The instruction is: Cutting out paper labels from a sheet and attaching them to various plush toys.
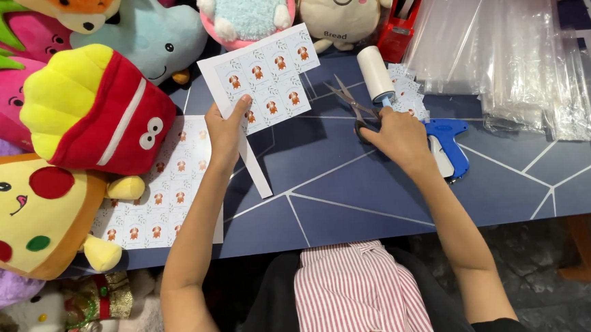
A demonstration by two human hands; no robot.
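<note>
Left hand [225, 130] pinches the card sheet [263, 78], lifted over the blue counter [352, 197]; several cards already cut away at its lower right edge, a thin offcut strip [254, 167] hanging below; most cards still joined; right hand [397, 134] grip closed on the handles of the scissors [350, 102], blades open, resting flat; second full sheet [160, 195] untouched beside the plush toys [94, 110].

Toy-packing workshop: plush toys [94, 110], plastic bags [507, 44]

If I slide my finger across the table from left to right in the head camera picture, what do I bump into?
Pizza plush → fries plush → left hand holding sticker sheet → scissors under right hand → blue tagging gun → clear plastic bags.
</note>
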